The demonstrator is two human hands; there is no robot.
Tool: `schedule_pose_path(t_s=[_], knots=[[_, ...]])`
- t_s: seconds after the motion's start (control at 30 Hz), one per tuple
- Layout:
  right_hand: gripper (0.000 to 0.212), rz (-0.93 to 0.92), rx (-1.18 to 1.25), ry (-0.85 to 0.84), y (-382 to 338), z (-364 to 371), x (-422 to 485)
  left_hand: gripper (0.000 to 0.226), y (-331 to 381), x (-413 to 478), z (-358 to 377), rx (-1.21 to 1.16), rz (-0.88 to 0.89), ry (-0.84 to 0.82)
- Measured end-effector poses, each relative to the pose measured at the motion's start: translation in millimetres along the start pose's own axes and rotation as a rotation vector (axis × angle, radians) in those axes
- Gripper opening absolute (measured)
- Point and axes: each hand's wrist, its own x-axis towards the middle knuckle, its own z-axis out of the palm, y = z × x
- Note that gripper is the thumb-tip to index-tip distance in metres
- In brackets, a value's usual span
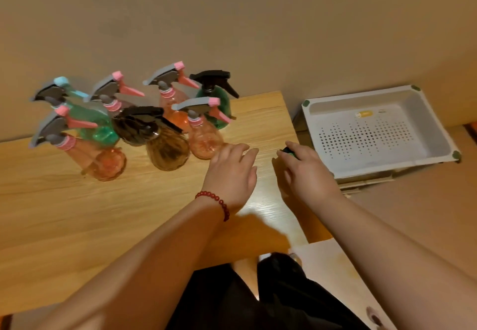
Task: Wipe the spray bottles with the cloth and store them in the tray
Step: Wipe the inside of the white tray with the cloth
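Observation:
Several spray bottles stand grouped on the wooden table point(77, 200): pink ones point(205, 136), green ones point(218, 105) and brown ones point(167, 149). My left hand point(232, 172), with a red bead bracelet on the wrist, hovers flat with relaxed fingers just right of the nearest pink bottle. My right hand point(307, 172) is at the table's right edge, its fingers curled over a small dark green thing point(289, 151) that is mostly hidden; it may be the cloth. The white perforated tray point(438, 133) sits off the table to the right, with nothing in it.
A beige wall runs behind the table. The tray rests on a low rack beside the table's right edge. My dark trousers and the floor show below the table's front edge.

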Motion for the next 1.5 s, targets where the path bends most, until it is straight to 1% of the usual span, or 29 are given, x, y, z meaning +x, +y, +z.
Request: schedule_pose_path(t_s=[0.2,0.33,0.47,0.57,0.67,0.77,0.93,1.1,1.3,1.5], knots=[[0.040,-0.023,0.021,0.008,62.8,-17.7,-8.2,0.045,59.6,20.5,20.7,-0.006,-0.039,-0.021],[0.054,0.043,-0.015,-0.041,94.8,-27.6,-6.2,0.045,81.8,43.3,26.9,0.008,-0.033,-0.034],[0.044,0.111,-0.014,-0.022,117.2,-31.9,-2.1,0.045,92.6,70.7,29.3,0.024,0.001,-0.044],[0.041,0.169,0.016,0.003,131.1,-31.5,1.4,0.046,98.0,90.0,31.7,0.013,0.041,-0.053],[0.040,0.211,0.031,0.026,143.1,-30.6,5.7,0.047,102.1,105.8,35.9,0.006,0.085,-0.068],[0.042,0.234,0.027,0.006,153.9,-27.5,13.0,0.047,105.8,120.4,40.2,-0.021,0.114,-0.074],[0.041,0.231,0.037,0.016,182.0,-18.4,33.2,0.049,119.5,149.4,54.5,-0.060,0.122,-0.099],[0.044,0.223,0.014,-0.041,213.1,-17.8,53.3,0.049,137.7,174.9,70.6,-0.093,0.046,-0.091],[0.045,0.212,-0.004,-0.141,239.8,-10.1,74.3,0.050,150.1,201.6,95.7,-0.137,-0.079,-0.144],[0.045,0.157,-0.007,-0.192,262.8,19.5,97.3,0.057,154.4,222.0,125.2,-0.291,-0.263,-0.116]])
